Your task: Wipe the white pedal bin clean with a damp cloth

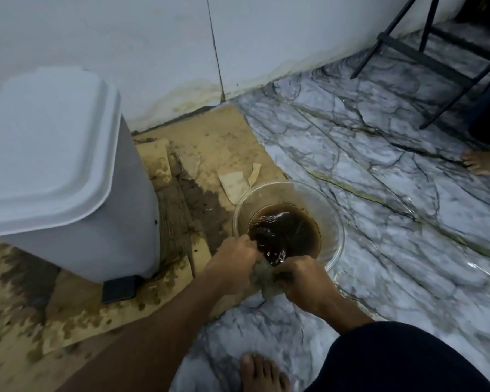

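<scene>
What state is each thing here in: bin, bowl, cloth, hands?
White pedal bin: upright, lid shut.
Glass bowl: on the floor, holds dark brown water.
Cloth: dirty, bunched between both hands.
Left hand: grips the cloth.
Right hand: grips the cloth.
Cardboard: under the bin, stained and torn.

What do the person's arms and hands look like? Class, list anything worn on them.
Both arms are bare as far as they show, with no sleeves in view. The left hand and right hand wear no gloves, and no watch, ring or bracelet is visible.
</scene>
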